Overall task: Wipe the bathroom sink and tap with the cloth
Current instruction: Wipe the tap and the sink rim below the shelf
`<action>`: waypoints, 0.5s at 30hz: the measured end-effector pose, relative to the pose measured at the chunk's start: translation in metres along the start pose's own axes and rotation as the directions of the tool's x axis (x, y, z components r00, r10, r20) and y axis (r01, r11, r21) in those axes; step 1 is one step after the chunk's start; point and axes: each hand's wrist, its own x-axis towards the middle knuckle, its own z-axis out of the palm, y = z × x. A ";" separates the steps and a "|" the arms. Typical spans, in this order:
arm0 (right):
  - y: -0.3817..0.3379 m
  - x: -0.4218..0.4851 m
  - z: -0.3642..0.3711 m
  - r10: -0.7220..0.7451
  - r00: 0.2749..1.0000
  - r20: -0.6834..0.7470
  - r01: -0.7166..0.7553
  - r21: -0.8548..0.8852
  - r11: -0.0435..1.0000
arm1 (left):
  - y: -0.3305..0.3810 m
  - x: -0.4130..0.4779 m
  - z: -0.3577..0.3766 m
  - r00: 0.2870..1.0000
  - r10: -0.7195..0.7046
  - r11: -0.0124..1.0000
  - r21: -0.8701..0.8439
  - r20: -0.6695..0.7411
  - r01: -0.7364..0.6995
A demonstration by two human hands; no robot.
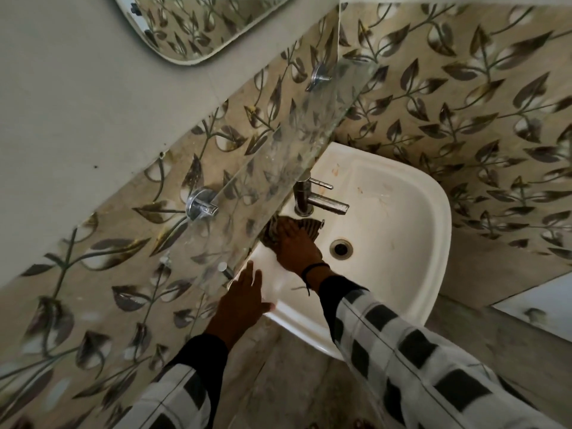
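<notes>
A white corner sink (402, 218) carries a chrome tap (312, 199) at its back ledge and a round drain (341, 248) in the bowl. My right hand (298, 244) lies flat on a dark striped cloth (309, 228) and presses it onto the sink ledge just in front of the tap base. My left hand (244, 300) rests with straight fingers on the sink's near left rim. Orange-brown stains show on the ledge and bowl to the right of the tap.
A glass shelf (278, 156) on two chrome brackets (199, 207) hangs over the sink's back left edge, close above my hands. Leaf-patterned tiles cover both corner walls. A mirror (198, 23) hangs high on the left wall.
</notes>
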 end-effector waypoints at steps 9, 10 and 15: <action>-0.003 0.005 -0.012 -0.021 1.000 -0.021 0.022 0.072 0.997 | -0.012 -0.008 0.005 0.999 -0.011 1.000 -0.022 -0.035 0.010; -0.005 -0.007 -0.007 -0.095 0.991 -0.096 0.101 0.066 0.993 | -0.014 -0.007 0.007 0.999 -0.014 0.999 -0.037 -0.048 0.012; 0.003 -0.026 -0.002 -0.332 0.936 -0.118 0.320 -0.109 0.941 | -0.013 -0.010 0.008 0.997 -0.035 0.996 -0.080 -0.074 0.029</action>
